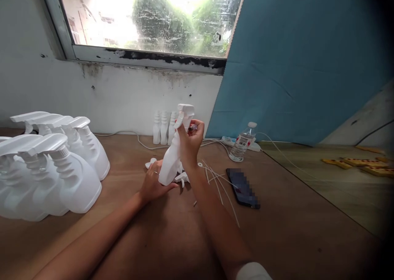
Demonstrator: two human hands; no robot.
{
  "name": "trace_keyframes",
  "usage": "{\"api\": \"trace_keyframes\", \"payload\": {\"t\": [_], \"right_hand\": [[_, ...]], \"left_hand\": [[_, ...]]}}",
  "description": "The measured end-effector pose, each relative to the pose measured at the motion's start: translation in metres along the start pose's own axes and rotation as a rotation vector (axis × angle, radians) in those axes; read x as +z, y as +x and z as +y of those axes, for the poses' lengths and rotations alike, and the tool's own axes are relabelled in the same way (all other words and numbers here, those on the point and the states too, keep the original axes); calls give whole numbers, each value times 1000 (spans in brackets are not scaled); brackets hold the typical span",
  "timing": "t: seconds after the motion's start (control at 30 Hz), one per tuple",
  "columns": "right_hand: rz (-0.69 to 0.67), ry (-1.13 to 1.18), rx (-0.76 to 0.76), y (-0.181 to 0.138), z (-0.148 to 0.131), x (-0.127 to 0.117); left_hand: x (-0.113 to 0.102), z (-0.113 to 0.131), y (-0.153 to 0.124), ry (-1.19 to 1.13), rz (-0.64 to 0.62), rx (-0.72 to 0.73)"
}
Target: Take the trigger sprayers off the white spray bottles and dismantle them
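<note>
A white spray bottle (171,159) is tilted above the table, its trigger head (185,109) up and leaning right. My right hand (191,142) is closed around the neck, just below the head, with the thumb along the near side. Down at the base, my left hand (153,180) grips the bottle; some of its fingers are hidden behind it. Loose white trigger parts (182,178) lie on the table just behind and beside the bottle. Thin white dip tubes (219,185) are scattered right of my right forearm.
Several white spray bottles with heads (75,181) stand in rows at the left. Bottles without heads (156,128) stand against the wall. To the right are a water bottle (242,144), a phone (243,188) and a white cable (143,144). Yellow pieces (357,162) lie at far right.
</note>
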State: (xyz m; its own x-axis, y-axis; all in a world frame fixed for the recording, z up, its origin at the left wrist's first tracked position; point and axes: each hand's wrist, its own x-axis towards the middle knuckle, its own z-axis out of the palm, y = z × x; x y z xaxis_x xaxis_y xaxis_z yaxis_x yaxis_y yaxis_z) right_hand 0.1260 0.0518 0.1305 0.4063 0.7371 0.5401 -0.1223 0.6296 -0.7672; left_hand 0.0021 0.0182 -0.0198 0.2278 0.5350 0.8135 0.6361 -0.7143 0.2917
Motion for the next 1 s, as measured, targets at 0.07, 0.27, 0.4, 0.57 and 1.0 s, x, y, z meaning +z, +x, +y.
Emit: {"api": "trace_keyframes", "payload": {"t": [0.07,0.27,0.4,0.57,1.0], "right_hand": [[-4,-28,31,-1,-2,0],[-26,-92,-65,0,-11,-4],[-79,-138,-163,1,-17,-8],[-121,-164,-212,6,-18,-12],[-529,58,-51,14,-11,-18]], "left_hand": [[1,2,-1,-12,16,-31],[3,3,-4,-11,24,-137],[2,0,-3,-19,29,-158],[4,-5,-2,11,71,-127],[4,-5,-6,-94,-15,-256]]}}
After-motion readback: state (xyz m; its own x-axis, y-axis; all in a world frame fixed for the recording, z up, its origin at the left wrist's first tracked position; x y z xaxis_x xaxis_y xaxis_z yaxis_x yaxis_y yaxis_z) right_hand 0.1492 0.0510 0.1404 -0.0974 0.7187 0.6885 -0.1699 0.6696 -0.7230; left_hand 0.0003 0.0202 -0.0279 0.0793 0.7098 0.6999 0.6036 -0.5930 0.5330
